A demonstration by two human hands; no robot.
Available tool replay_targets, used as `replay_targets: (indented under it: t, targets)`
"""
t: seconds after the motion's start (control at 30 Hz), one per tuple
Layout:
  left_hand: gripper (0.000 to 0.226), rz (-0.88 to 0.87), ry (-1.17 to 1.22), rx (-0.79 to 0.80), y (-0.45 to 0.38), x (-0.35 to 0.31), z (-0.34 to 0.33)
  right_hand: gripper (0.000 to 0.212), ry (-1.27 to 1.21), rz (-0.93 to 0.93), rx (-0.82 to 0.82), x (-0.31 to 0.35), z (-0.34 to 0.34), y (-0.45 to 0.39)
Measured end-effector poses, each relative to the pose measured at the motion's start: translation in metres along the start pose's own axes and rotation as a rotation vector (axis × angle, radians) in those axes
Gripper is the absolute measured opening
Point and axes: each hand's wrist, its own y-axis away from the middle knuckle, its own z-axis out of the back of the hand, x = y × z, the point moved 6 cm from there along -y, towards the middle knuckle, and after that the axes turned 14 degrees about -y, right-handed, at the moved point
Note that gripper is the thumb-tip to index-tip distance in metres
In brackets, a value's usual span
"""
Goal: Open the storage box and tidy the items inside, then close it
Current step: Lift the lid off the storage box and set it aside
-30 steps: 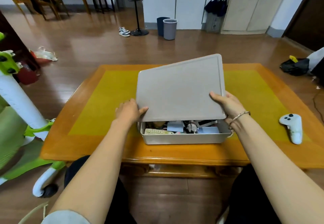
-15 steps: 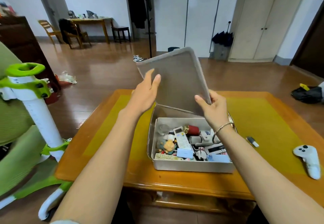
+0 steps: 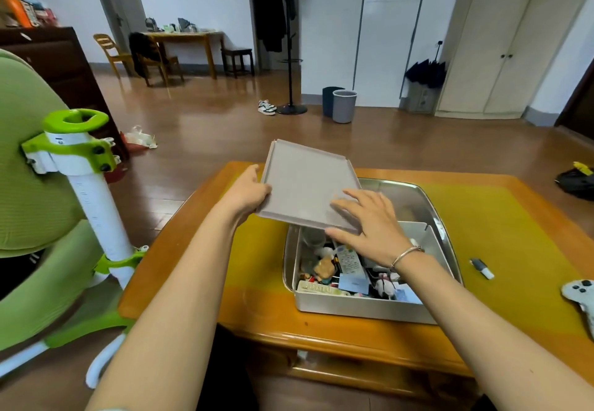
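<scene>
The lid [image 3: 308, 185] is being held flipped, just above the storage box's [image 3: 363, 307] far-left corner, gripped at its edge by the left hand [image 3: 249, 190]; the right hand [image 3: 369, 224] is spread flat on it, probably steadying it so the cluttered contents are exposed.

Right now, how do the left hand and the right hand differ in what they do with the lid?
The left hand grips the lid at its left edge, thumb on top, and carries it; the right hand lies flat and open on the lid's near right corner. The left hand is beside the storage box, over the table; the right hand is above the box's contents. Only the right wrist wears a bracelet. Both touch the lid, which is off the box.
</scene>
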Motion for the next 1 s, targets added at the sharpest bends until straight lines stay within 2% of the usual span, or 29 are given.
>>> replay_targets:
  t: [0.03,0.1,0.17,0.2,0.27,0.4,0.57,0.67,0.83,1.0]
  targets:
    - [0.058,0.007,0.003,-0.013,-0.002,0.01,0.001,0.073,-0.032,-0.103,0.024,-0.008,-0.008,-0.001]
    - [0.056,0.001,0.012,-0.033,-0.007,0.028,0.005,0.073,-0.163,-0.32,-0.031,-0.029,-0.02,-0.001]
    - [0.052,-0.014,0.013,-0.039,-0.01,0.042,0.007,0.062,-0.352,-0.537,-0.082,-0.044,-0.031,-0.002]
    - [0.05,-0.012,0.012,-0.043,-0.012,0.05,0.008,0.049,-0.434,-0.584,-0.079,-0.045,-0.038,-0.005]
    - [0.044,0.004,0.02,-0.054,-0.017,0.065,0.011,0.023,-0.462,-0.566,-0.074,-0.04,-0.05,-0.012]
    - [0.033,0.096,-0.064,-0.095,-0.028,0.096,0.017,0.022,-0.34,-0.481,-0.096,-0.023,-0.076,-0.018]
    - [0.034,0.25,-0.338,-0.337,-0.028,0.132,0.034,0.024,-0.288,-0.399,-0.077,0.004,-0.116,-0.03]
    - [0.032,0.315,-0.504,-0.445,-0.022,0.153,0.046,0.028,-0.226,-0.372,0.013,0.011,-0.144,-0.034]
    - [0.03,0.381,-0.568,-0.453,-0.025,0.189,0.053,0.051,-0.06,-0.323,0.159,0.008,-0.181,-0.031]
    - [0.03,0.407,-0.623,-0.423,-0.031,0.216,0.044,0.056,-0.017,-0.374,0.272,0.001,-0.211,-0.023]
